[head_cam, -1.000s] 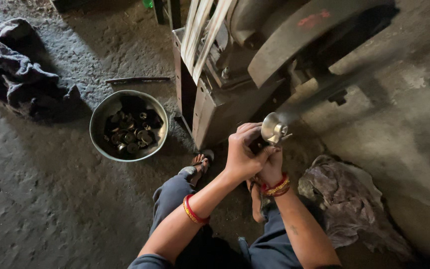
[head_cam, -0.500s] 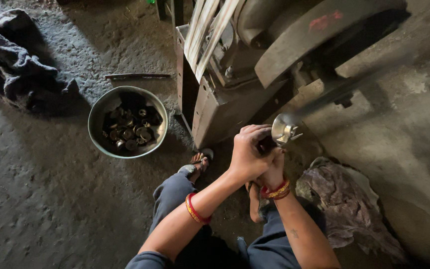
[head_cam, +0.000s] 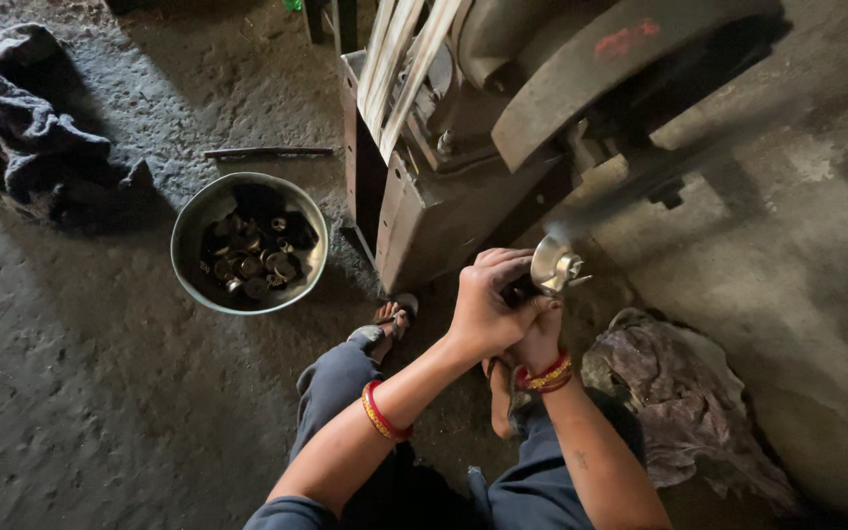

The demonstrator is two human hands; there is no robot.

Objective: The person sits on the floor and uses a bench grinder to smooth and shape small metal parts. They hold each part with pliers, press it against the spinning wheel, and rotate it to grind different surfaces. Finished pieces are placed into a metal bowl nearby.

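Observation:
Both my hands are wrapped around one small shiny metal part (head_cam: 554, 265), a round cup-like piece with a short stub. My left hand (head_cam: 483, 306) covers it from the left and above. My right hand (head_cam: 539, 337) grips from below, mostly hidden behind the left one. The part is held up against a blurred spinning wheel at the lower edge of a grey machine (head_cam: 463, 167). Red and yellow bangles sit on both wrists. My knees and sandalled feet are below the hands.
A round metal bowl (head_cam: 191, 218) with several dark metal pieces stands on the floor to the left. A dark cloth heap (head_cam: 22, 137) lies at far left, a thin rod (head_cam: 267, 152) behind the bowl, a crumpled rag (head_cam: 684, 393) at right.
The hands and the shiny part have stayed against the wheel, shifting only slightly. The view has drifted a little.

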